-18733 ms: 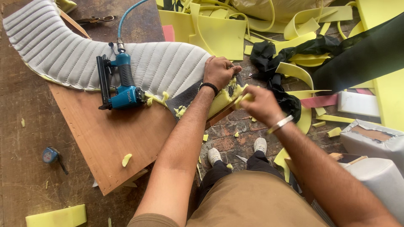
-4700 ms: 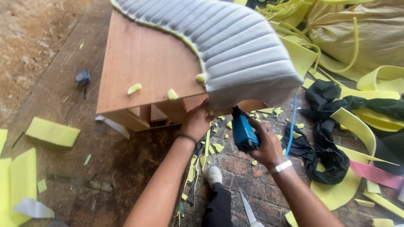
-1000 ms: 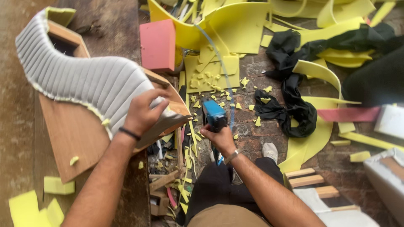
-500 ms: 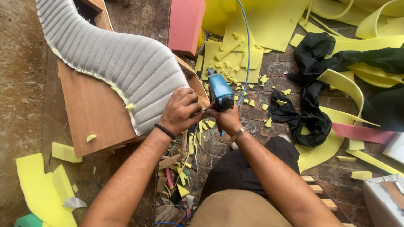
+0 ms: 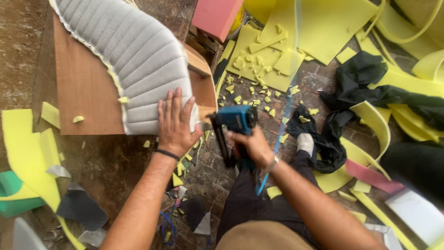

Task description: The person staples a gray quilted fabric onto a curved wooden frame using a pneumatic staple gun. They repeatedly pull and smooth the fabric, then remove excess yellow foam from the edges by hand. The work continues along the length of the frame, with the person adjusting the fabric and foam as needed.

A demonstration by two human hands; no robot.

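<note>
A grey ribbed upholstered cushion [image 5: 125, 51] lies curved over a brown wooden board [image 5: 85, 88]. My left hand [image 5: 175, 121] presses flat on the cushion's near end, fingers spread, a dark band on the wrist. My right hand [image 5: 253, 146] grips the handle of a blue pneumatic staple gun [image 5: 235, 121]. The gun's nose points left at the cushion's edge beside the board's corner. A blue air hose [image 5: 283, 125] runs from the gun across the floor.
Yellow foam sheets [image 5: 314, 32] and small scraps cover the brick floor. A pink foam block [image 5: 216, 16] stands at the top. Black fabric [image 5: 365, 88] lies to the right, more yellow foam [image 5: 27, 148] to the left. My shoe [image 5: 304, 142] rests near the gun.
My left hand has flattened onto the cushion's end. The staple gun has come down lower and closer to the cushion's edge; the view has shifted nearer.
</note>
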